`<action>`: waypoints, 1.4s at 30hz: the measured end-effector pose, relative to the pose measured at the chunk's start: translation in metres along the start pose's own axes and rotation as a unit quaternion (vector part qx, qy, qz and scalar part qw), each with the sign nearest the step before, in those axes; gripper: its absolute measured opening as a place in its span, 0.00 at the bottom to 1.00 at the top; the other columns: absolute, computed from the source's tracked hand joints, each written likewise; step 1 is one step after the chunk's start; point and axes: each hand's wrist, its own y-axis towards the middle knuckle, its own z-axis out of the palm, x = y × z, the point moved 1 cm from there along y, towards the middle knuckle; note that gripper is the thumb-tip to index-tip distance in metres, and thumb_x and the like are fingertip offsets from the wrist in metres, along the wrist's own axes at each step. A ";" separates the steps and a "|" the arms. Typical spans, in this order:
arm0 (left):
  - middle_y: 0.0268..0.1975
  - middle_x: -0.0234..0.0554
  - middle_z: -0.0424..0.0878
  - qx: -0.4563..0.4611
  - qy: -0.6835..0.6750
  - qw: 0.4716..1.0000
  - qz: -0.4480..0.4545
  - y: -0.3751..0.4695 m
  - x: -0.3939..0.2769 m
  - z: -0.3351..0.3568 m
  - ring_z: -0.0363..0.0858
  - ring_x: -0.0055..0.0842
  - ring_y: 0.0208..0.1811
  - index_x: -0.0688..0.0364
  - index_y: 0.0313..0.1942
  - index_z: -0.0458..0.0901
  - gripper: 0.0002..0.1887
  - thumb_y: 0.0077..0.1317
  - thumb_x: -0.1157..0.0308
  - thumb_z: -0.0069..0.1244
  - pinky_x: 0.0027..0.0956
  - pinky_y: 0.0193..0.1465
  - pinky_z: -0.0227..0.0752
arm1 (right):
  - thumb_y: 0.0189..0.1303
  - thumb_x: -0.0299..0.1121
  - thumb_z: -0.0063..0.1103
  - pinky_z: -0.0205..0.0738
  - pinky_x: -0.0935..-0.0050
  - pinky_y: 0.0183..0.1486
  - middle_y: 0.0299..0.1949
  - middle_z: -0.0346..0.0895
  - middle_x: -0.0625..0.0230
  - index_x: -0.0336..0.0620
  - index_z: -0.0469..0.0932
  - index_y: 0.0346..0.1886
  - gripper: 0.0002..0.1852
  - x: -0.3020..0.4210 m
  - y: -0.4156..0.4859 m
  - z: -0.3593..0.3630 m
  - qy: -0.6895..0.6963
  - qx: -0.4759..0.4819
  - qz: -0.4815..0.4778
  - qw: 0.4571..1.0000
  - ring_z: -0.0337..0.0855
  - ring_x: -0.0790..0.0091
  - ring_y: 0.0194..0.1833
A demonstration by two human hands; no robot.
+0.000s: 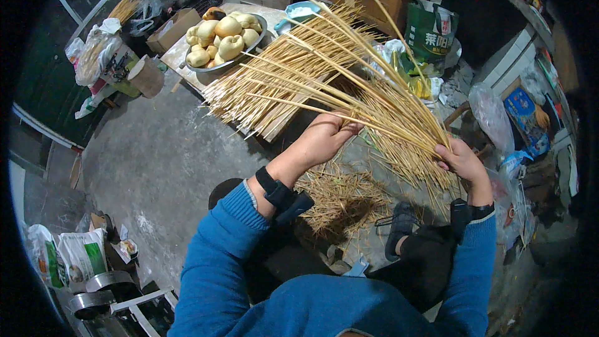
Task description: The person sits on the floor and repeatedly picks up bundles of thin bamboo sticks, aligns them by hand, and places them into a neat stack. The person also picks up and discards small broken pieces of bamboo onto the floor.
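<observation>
A fanned bundle of long dry straw stalks spans the space between my hands. My right hand is closed around its gathered end. Near its lower left stalks, my left hand pinches some of them between thumb and fingers. Behind the bundle, a thick layer of cut stalks lies across a low table. More loose stalks lean beneath my right hand. A heap of short straw scraps sits on the floor below my hands, beside my slippered foot.
A metal bowl of pale, rounded dough-like pieces and a blue bowl stand on the table. A green bag is behind the stalks. Plastic bags lie at right; metal pans and a white sack are lower left.
</observation>
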 end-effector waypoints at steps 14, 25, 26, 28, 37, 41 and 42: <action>0.28 0.35 0.79 -0.135 -0.449 0.870 -0.150 -0.002 0.021 -0.068 0.77 0.19 0.28 0.62 0.36 0.79 0.27 0.67 0.42 0.45 0.22 0.29 0.71 | 0.69 0.40 0.54 0.61 0.81 0.25 0.26 0.70 0.77 0.38 0.74 0.36 0.14 -0.008 -0.008 -0.003 0.010 0.039 0.024 0.999 0.65 0.85 0.23; 0.22 0.27 0.67 -0.427 -0.390 0.811 -0.089 -0.021 0.039 -0.112 0.58 0.14 0.17 0.54 0.32 0.68 0.16 0.75 0.55 0.38 0.22 0.17 0.50 | 0.70 0.40 0.52 0.56 0.83 0.22 0.24 0.69 0.77 0.39 0.73 0.35 0.14 -0.008 -0.005 -0.007 0.020 -0.003 -0.011 1.000 0.63 0.85 0.21; 0.22 0.27 0.68 -0.367 -0.367 0.846 -0.121 -0.018 0.040 -0.102 0.59 0.14 0.17 0.55 0.32 0.69 0.15 0.74 0.55 0.40 0.21 0.17 0.51 | 0.70 0.41 0.52 0.55 0.84 0.21 0.24 0.70 0.76 0.39 0.73 0.34 0.14 -0.006 -0.005 -0.006 0.038 0.003 -0.026 0.999 0.63 0.86 0.20; 0.25 0.29 0.75 -0.281 -0.324 0.885 -0.180 -0.012 0.041 -0.070 0.65 0.14 0.20 0.58 0.36 0.77 0.17 0.71 0.52 0.45 0.21 0.22 0.58 | 0.71 0.41 0.51 0.56 0.81 0.23 0.22 0.67 0.77 0.39 0.72 0.32 0.15 -0.002 -0.006 -0.004 0.009 0.001 -0.015 1.000 0.63 0.85 0.21; 0.38 0.35 0.80 -0.140 -0.139 0.976 -0.090 -0.005 -0.019 -0.016 0.75 0.23 0.41 0.58 0.47 0.80 0.18 0.71 0.52 0.47 0.30 0.45 0.69 | 0.70 0.45 0.52 0.59 0.79 0.24 0.20 0.68 0.77 0.39 0.74 0.30 0.18 0.013 0.000 0.016 -0.055 0.077 0.020 0.995 0.66 0.83 0.21; 0.39 0.41 0.81 -0.148 -0.063 0.968 -0.194 -0.002 -0.023 -0.017 0.77 0.27 0.41 0.60 0.49 0.77 0.20 0.71 0.52 0.46 0.33 0.46 0.70 | 0.70 0.46 0.50 0.59 0.78 0.24 0.20 0.69 0.76 0.39 0.74 0.30 0.20 0.012 0.000 0.018 -0.025 0.051 0.016 0.998 0.66 0.83 0.21; 0.38 0.38 0.81 -0.134 -0.089 0.968 -0.193 0.000 -0.019 -0.017 0.76 0.24 0.40 0.59 0.47 0.77 0.18 0.70 0.53 0.47 0.31 0.44 0.70 | 0.70 0.46 0.49 0.60 0.78 0.24 0.20 0.69 0.76 0.38 0.75 0.31 0.20 0.011 0.000 0.017 -0.040 0.054 0.015 0.998 0.66 0.83 0.22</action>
